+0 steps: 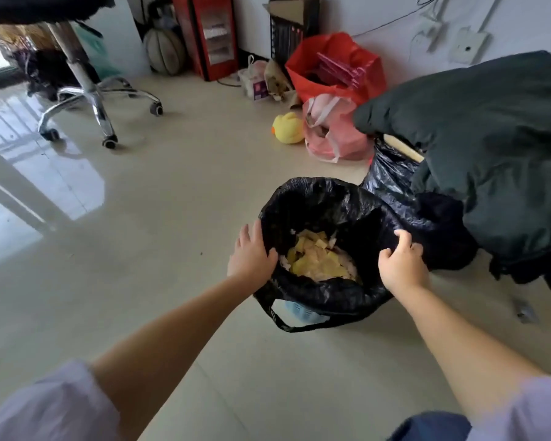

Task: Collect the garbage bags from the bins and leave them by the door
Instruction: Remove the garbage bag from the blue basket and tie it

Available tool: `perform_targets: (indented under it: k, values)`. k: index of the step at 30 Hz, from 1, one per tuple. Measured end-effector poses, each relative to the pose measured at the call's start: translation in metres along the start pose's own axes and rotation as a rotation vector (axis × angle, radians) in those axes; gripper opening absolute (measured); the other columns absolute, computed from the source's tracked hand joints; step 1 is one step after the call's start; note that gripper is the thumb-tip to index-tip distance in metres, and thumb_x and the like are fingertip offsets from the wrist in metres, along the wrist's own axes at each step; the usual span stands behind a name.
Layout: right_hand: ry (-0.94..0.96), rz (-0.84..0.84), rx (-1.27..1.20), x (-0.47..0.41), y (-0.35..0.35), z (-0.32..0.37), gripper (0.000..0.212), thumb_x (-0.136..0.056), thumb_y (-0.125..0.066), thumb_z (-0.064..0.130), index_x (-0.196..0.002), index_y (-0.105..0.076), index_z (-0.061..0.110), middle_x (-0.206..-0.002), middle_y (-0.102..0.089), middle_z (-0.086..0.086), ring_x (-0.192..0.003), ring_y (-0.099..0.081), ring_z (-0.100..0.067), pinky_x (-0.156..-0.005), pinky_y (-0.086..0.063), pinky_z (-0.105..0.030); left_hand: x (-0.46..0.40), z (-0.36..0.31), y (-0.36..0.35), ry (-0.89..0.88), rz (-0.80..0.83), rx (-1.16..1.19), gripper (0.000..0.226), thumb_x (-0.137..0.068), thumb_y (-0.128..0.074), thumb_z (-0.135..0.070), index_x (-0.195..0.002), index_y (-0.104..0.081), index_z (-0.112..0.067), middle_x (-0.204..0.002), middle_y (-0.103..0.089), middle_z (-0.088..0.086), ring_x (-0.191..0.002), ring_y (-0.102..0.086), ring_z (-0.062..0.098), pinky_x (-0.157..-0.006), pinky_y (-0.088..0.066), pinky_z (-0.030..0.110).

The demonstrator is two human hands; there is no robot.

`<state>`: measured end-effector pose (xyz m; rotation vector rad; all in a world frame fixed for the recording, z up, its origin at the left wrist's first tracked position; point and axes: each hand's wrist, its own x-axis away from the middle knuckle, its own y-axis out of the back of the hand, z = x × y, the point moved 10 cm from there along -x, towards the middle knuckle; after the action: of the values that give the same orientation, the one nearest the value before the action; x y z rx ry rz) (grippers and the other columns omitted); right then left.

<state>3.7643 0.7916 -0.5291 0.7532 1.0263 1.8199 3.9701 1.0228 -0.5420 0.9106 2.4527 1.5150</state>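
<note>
A: Head view — where is the black plastic garbage bag (325, 202)?

B: On the beige tiled floor (178, 218), lining a pale blue bin (303, 313), yellow scraps (315, 259) inside.

A: And the hands?

B: The left hand (250, 254) rests on the bag's left rim, fingers fairly straight. The right hand (401, 262) grips the right rim, fingers curled.
</note>
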Motion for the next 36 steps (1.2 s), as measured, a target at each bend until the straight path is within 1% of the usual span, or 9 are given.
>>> perform_targets:
  k: [3, 8, 12, 16, 20, 25, 30, 32, 36]
  values:
    - [-0.040, -0.018, -0.054, -0.011, -0.001, 0.010, 0.051, -0.095, -0.038, 0.010, -0.144, -0.025, 0.017, -0.137, -0.041, -0.022, -0.100, -0.057, -0.042, -0.070, -0.036, -0.035, -0.012, 0.036, -0.012, 0.274, 0.070, 0.473, 0.051, -0.091, -0.046, -0.028, -0.136, -0.038, -0.007, -0.120, -0.057, 0.014, -0.104, -0.060, 0.031, -0.085, -0.053, 0.038]
    - [-0.127, 0.147, -0.164, 0.009, -0.025, 0.041, 0.051, -0.097, -0.037, 0.013, -0.145, -0.023, 0.007, -0.142, -0.042, -0.019, -0.120, -0.049, -0.037, -0.082, -0.040, -0.038, -0.009, 0.083, 0.019, 0.303, 0.003, 0.410, 0.026, -0.091, -0.045, -0.030, -0.095, -0.055, -0.007, -0.083, -0.057, 0.009, -0.074, -0.056, 0.023, -0.061, -0.044, 0.030]
    - [-0.241, 0.474, -0.452, 0.020, -0.076, 0.068, 0.045, -0.096, -0.042, 0.035, -0.131, -0.040, 0.008, -0.119, -0.055, -0.014, -0.102, -0.058, -0.032, -0.077, -0.054, -0.039, -0.027, 0.130, 0.065, 0.290, -0.166, 0.400, 0.028, -0.093, -0.045, -0.030, -0.086, -0.057, -0.005, -0.075, -0.056, 0.009, -0.071, -0.054, 0.026, -0.058, -0.039, 0.029]
    - [-0.262, 0.821, -0.616, 0.059, -0.125, 0.097, 0.037, -0.092, -0.050, 0.051, -0.097, -0.056, 0.014, -0.082, -0.058, -0.004, -0.068, -0.058, -0.015, -0.045, -0.052, -0.021, -0.022, 0.180, 0.088, 0.418, -0.289, 0.665, 0.036, -0.095, -0.043, -0.036, -0.083, -0.057, -0.006, -0.079, -0.054, 0.012, -0.071, -0.053, 0.023, -0.061, -0.039, 0.029]
    - [-0.184, 0.967, -0.552, 0.079, -0.143, 0.107, 0.044, -0.087, -0.052, 0.058, -0.095, -0.061, 0.016, -0.082, -0.066, -0.002, -0.068, -0.064, -0.013, -0.041, -0.049, -0.018, -0.007, 0.206, 0.093, 0.468, -0.172, 0.676, 0.043, -0.097, -0.040, -0.045, -0.097, -0.060, -0.007, -0.087, -0.061, 0.009, -0.086, -0.058, 0.026, -0.077, -0.044, 0.031]
    - [-0.160, 0.892, -0.658, 0.065, -0.138, 0.111, 0.040, -0.089, -0.051, 0.055, -0.100, -0.063, 0.019, -0.095, -0.068, -0.005, -0.080, -0.066, -0.020, -0.062, -0.055, -0.029, -0.001, 0.214, 0.096, 0.422, -0.012, 0.331, 0.070, -0.092, -0.034, -0.063, -0.101, -0.067, -0.002, -0.100, -0.066, 0.014, -0.098, -0.063, 0.031, -0.092, -0.047, 0.033]
    - [-0.240, 0.753, -0.951, 0.056, -0.129, 0.112, 0.015, -0.094, -0.055, 0.028, -0.094, -0.064, 0.015, -0.090, -0.066, -0.006, -0.079, -0.061, -0.019, -0.068, -0.052, -0.034, -0.004, 0.194, 0.119, 0.375, 0.038, -0.085, 0.063, -0.094, -0.041, -0.054, -0.102, -0.062, 0.004, -0.092, -0.059, 0.016, -0.088, -0.057, 0.032, -0.077, -0.041, 0.030]
    - [-0.275, 0.763, -0.992, 0.060, -0.131, 0.112, 0.012, -0.093, -0.056, 0.026, -0.091, -0.063, 0.016, -0.087, -0.066, -0.004, -0.077, -0.060, -0.018, -0.067, -0.051, -0.034, -0.006, 0.193, 0.126, 0.365, 0.074, -0.079, 0.053, -0.092, -0.050, -0.048, -0.100, -0.061, 0.003, -0.095, -0.063, 0.018, -0.080, -0.054, 0.029, -0.070, -0.041, 0.029]
    - [-0.347, 0.750, -1.089, 0.062, -0.131, 0.104, 0.017, -0.094, -0.051, 0.030, -0.083, -0.059, 0.019, -0.075, -0.062, 0.000, -0.069, -0.057, -0.015, -0.059, -0.051, -0.028, 0.004, 0.195, 0.121, 0.421, 0.210, 0.391, 0.049, -0.085, -0.064, -0.046, -0.101, -0.065, 0.000, -0.087, -0.067, 0.010, -0.070, -0.063, 0.022, -0.060, -0.055, 0.028]
